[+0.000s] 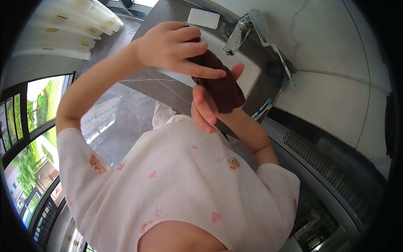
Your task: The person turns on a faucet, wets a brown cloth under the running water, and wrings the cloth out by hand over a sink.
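Note:
My left hand (176, 50), coming in from the left, grips a dark brown cloth (220, 83) from above, over the near side of the white washbasin (253, 71). Part of the cloth is bunched beneath its fingers. Under the cloth is my right hand (204, 108), its fingers loosely bent and apart; the cloth lies across its palm and wrist and hides much of it. One more fingertip shows past the cloth's far edge. A chrome faucet (237, 34) with spots on its surface stands beyond both hands.
A white rectangular slab (203, 18) lies on the grey counter (157, 80). A green-and-white toothbrush (284, 66) leans by the wall, with more toothbrushes (263, 109) at the near right. A metal grille (318, 163) runs along the right; a curtain (63, 30) hangs at upper left.

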`<state>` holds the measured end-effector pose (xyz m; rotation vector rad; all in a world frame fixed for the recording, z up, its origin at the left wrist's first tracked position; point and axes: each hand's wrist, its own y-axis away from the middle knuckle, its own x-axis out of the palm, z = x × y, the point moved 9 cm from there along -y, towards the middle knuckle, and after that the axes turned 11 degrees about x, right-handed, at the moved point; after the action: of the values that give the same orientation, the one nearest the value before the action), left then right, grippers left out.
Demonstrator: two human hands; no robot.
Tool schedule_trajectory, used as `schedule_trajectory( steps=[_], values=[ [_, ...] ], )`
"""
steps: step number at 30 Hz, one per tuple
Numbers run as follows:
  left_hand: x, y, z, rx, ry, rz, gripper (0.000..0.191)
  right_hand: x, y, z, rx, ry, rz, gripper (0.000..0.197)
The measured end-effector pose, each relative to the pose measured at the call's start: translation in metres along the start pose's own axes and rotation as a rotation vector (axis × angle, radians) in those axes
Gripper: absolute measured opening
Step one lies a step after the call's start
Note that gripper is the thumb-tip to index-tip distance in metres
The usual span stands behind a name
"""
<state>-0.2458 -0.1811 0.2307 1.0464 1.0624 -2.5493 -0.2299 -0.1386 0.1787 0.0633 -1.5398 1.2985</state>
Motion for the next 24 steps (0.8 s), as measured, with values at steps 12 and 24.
schedule_trajectory(
  steps=[12, 24],
  values=[
    [0.075, 0.053, 0.007, -0.529, 0.638, 0.738, 0.057, -0.06, 0.108, 0.041, 0.684, 1.003, -1.537, 0.032],
    [0.168, 0.15, -0.096, -1.781, 1.657, 0.486, 0.048, -0.107, 0.145, 0.086, 0.887, 2.622, -1.943, 0.026]
  ],
)
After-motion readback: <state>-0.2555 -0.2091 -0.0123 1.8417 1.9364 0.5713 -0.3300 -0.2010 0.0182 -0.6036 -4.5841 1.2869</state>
